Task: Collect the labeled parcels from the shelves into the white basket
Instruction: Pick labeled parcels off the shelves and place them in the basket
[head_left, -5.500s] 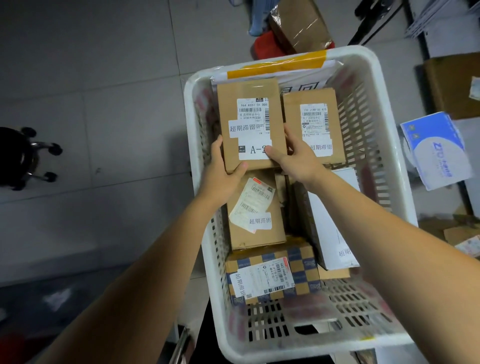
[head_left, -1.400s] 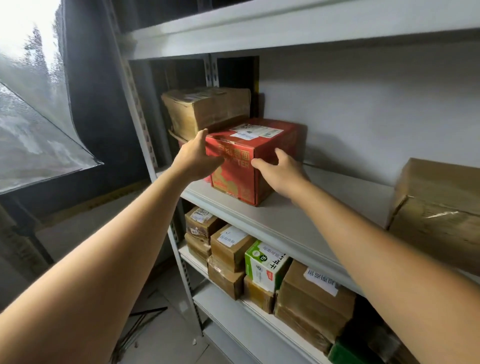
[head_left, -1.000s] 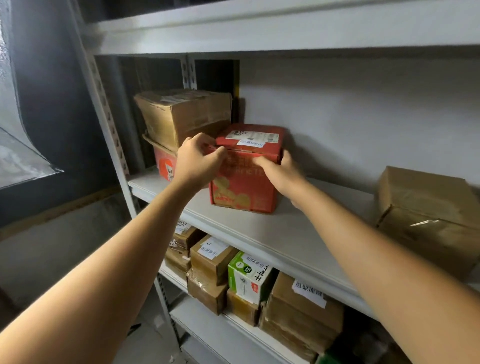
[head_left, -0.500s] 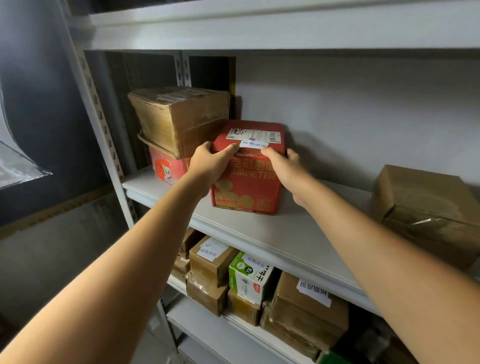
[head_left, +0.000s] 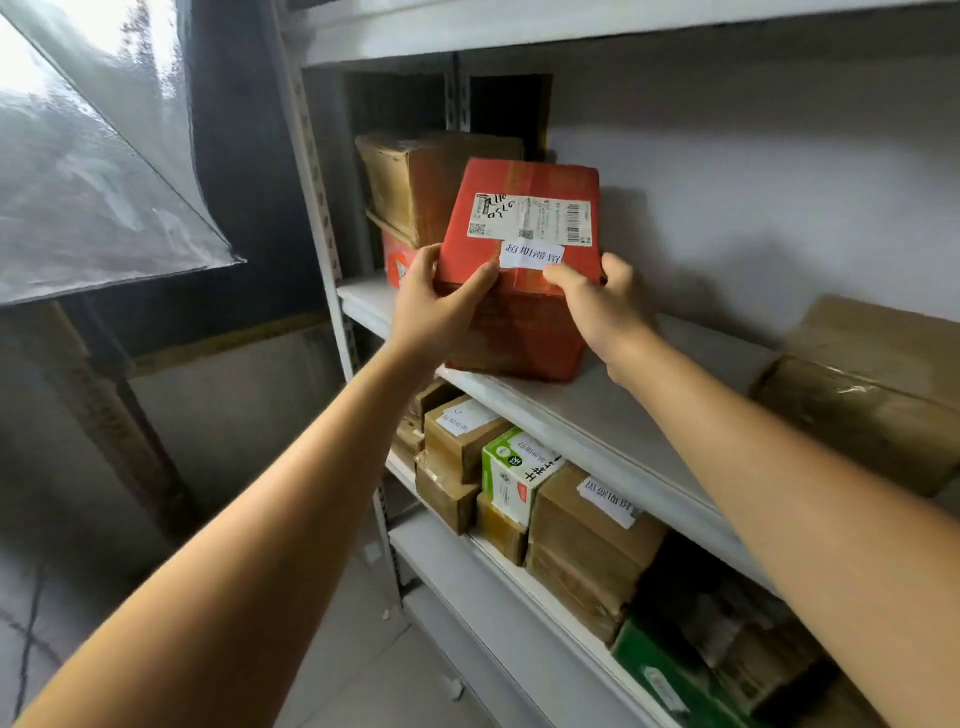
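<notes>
Grip: both hands clamp the red box (head_left: 519, 187); the left hand (head_left: 436, 306) wraps its left edge with the thumb on top, and the right hand (head_left: 597, 306) holds the right edge with the thumb on a small white label (head_left: 530, 255).
Box: tipped toward the person, with its top and shipping label (head_left: 530, 222) facing the camera and its base on the shelf (head_left: 582, 410).
Shelf: pale grey board with a perforated post (head_left: 317, 208) at its left end and a white wall (head_left: 753, 182) behind.
Neighbours: a brown box (head_left: 415, 182) sits just left of the red box; a taped parcel (head_left: 857, 405) lies well apart at right.
Lower shelf (head_left: 467, 587): labeled cartons (head_left: 582, 519) packed close, a green box (head_left: 514, 467) among them.
Room: a clear sheet (head_left: 93, 156) hangs at left; the grey floor (head_left: 337, 649) lies below.
</notes>
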